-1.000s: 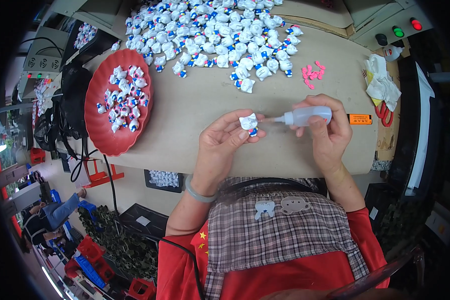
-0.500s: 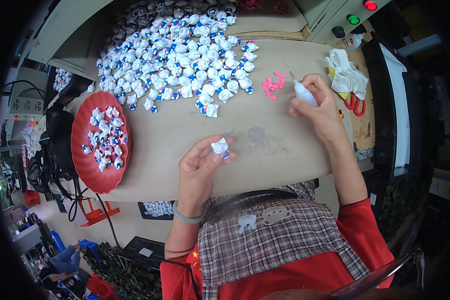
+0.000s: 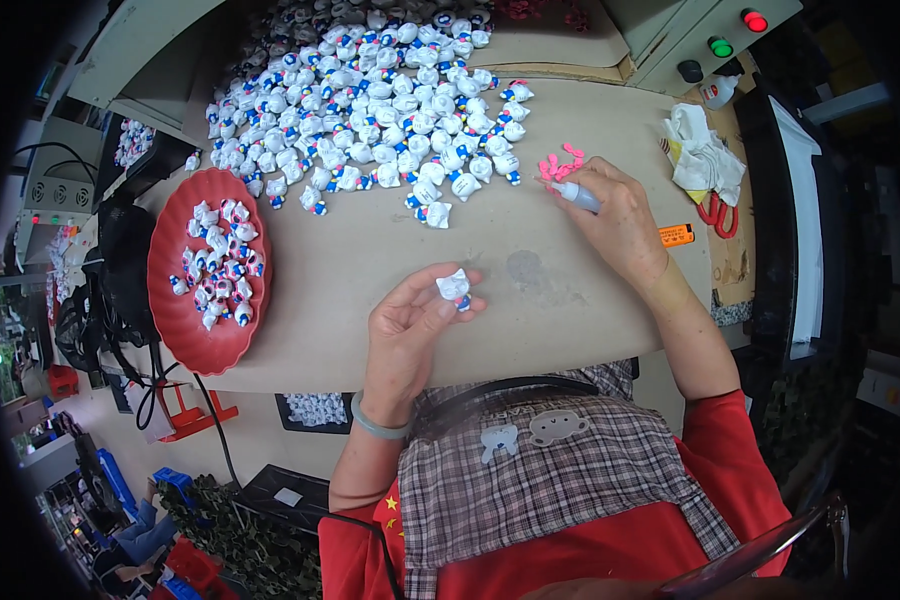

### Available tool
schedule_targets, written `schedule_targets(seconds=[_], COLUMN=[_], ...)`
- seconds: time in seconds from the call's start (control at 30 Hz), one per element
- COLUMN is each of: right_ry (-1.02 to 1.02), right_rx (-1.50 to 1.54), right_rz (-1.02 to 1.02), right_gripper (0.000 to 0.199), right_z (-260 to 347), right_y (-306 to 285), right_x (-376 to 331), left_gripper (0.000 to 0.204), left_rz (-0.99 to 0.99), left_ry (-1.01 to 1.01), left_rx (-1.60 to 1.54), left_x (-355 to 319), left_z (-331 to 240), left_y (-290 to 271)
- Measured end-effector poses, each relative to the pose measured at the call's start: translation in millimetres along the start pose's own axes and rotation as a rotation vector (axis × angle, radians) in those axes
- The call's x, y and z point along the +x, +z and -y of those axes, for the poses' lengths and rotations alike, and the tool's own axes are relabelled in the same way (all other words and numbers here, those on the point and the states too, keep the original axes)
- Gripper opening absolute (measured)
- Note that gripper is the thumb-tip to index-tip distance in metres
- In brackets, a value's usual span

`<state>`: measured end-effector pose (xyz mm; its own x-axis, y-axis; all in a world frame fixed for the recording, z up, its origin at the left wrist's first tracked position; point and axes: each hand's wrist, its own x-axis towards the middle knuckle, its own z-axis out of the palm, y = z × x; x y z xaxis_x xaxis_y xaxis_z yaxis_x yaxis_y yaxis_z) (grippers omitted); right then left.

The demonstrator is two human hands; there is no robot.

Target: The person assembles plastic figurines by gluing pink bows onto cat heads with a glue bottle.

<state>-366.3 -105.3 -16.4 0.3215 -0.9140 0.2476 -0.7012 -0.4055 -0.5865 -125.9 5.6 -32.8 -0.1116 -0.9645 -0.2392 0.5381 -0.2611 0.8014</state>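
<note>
My left hand (image 3: 410,318) pinches a small white cat figurine (image 3: 453,284) with a blue lower part, head upward, above the near middle of the table. In my right hand (image 3: 615,215) is a small whitish squeeze bottle (image 3: 577,196) with a thin nozzle. The bottle lies tilted, its nozzle toward the left, close to a little group of pink pieces (image 3: 560,162). Whether the nozzle tip touches a pink piece is too small to tell. Many similar white and blue figurines (image 3: 370,110) lie in a heap at the far left of the table.
A red scalloped tray (image 3: 173,315) at the left holds several figurines. On the right are an orange cylinder (image 3: 676,235), a crumpled white cloth (image 3: 700,150) and red-handled scissors (image 3: 720,215). A panel with red and green lights (image 3: 720,46) stands at the back right.
My right hand has tipped the bottle over and brought its nozzle down and left toward the pink pieces. The orange cylinder now shows more fully. My left hand still holds the figurine.
</note>
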Motion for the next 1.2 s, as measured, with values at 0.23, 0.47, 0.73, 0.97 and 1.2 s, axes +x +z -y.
schedule_targets(seconds=[0.23, 0.47, 0.73, 0.97, 1.2], right_ry=[-0.087, -0.26, -0.126, -0.222, 0.318], right_rx=[-0.108, -0.172, -0.193, -0.102, 0.578], right_rz=[0.091, 0.096, 0.079, -0.047, 0.13], right_gripper=[0.025, 0.03, 0.023, 0.017, 0.006], right_z=[0, -1, 18, 25, 29], right_y=[-7, -6, 6, 14, 10], right_x=[4, -1, -5, -5, -21], left_gripper=[0.034, 0.032, 0.035, 0.035, 0.035], left_rz=[0.021, 0.042, 0.107, 0.125, 0.121], left_ry=[0.004, -0.009, 0.033, 0.036, 0.026], left_rx=[0.014, 0.018, -0.052, -0.077, -0.058], left_x=[1, 1, -3, -4, -2], left_z=[-1, 0, 7, 4, 7], left_y=[-4, -5, -11, -15, -11])
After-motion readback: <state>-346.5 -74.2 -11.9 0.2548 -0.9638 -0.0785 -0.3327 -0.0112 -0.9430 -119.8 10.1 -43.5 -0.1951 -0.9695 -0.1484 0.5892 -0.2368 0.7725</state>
